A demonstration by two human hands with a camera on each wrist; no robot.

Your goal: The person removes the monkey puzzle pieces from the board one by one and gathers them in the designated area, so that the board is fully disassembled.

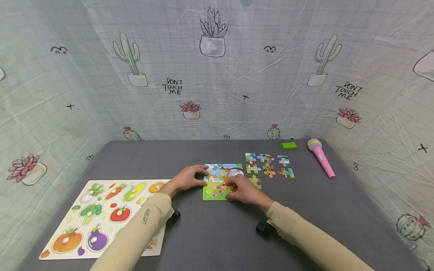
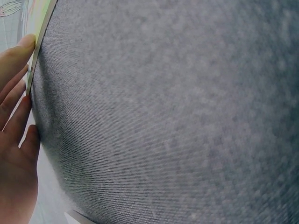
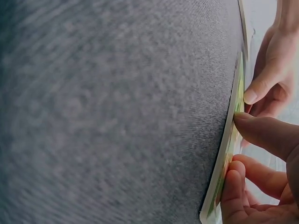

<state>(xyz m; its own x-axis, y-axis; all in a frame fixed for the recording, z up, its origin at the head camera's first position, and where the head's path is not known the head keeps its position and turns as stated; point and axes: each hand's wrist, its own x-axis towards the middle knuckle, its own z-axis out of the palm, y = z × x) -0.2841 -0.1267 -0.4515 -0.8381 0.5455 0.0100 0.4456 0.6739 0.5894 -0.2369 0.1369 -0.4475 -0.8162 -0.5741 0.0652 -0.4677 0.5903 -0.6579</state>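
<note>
A small picture puzzle board [image 1: 211, 191] shows a monkey on a branch, a house and flowers. At its left edge is my left hand [image 1: 187, 177], thumb and fingers extended along the rim; the left wrist view has the thumb tip against the board edge [image 2: 39, 44]. My right hand [image 1: 246, 190] bends over the board's right part, its thumb near the front edge. Up close, the right thumb [image 3: 266, 133] touches the board face, with curled fingers [image 3: 236, 182] farther along it. I cannot tell whether a piece lies beneath them.
Loose jigsaw pieces [image 1: 269, 170] lie in rows right of the board, one partly behind my right hand. Farther back are a green block [image 1: 289, 146] and a pink toy microphone [image 1: 322, 160]. A vegetable knob puzzle [image 1: 101, 222] occupies the left side, partly under my left forearm.
</note>
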